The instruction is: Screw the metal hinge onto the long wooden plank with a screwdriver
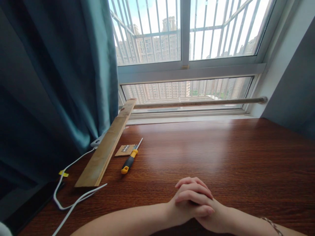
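Lying between plank (106, 141) and screwdriver (130, 160) is cardboard (121, 151).

Bright window (185, 67) behind brn wood table (221, 157), blue curtain (95, 62) at L.

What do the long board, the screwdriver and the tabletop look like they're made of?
Long board: probably wood, rather dull; it's pale tan with darker marks. Screwdriver: likely a metal shaft, given its silvery look; the smooth black-and-yellow handle suggests plastic, perhaps rubber. Tabletop: wood or wood-look laminate, slightly glossy; reddish-brown grain shows and window light reflects.
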The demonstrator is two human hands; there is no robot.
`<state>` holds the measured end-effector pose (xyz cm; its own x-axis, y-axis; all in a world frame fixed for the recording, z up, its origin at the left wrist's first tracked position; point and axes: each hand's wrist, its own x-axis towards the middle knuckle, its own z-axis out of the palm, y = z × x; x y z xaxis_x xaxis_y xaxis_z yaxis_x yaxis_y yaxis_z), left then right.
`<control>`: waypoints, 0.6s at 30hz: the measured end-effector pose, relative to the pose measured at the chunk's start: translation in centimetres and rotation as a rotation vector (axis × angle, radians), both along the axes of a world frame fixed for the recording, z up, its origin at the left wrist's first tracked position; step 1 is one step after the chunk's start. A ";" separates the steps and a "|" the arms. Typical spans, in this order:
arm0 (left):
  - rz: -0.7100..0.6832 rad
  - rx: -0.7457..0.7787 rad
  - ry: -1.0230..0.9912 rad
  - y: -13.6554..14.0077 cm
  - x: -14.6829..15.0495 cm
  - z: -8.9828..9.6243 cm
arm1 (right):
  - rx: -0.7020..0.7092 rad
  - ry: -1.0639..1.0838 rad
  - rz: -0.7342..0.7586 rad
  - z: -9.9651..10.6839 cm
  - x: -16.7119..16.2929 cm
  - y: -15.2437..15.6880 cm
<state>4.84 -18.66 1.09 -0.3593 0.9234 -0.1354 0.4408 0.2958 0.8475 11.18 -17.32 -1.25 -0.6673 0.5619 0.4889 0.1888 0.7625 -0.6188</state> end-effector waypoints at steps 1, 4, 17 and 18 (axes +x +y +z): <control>-0.048 -0.001 -0.011 0.1 -0.1 0.2 | -0.005 -0.001 -0.003 0.0 0.0 0.0; -0.112 -0.001 -0.027 0.0 -0.2 0.3 | -0.013 -0.002 -0.008 -0.1 -0.1 0.0; 0.438 0.140 0.090 0.0 1.8 -0.9 | -0.035 0.004 -0.031 0.1 -0.2 -0.1; 0.446 0.138 0.104 0.0 1.8 -0.8 | -0.044 0.006 -0.033 0.0 -0.2 -0.1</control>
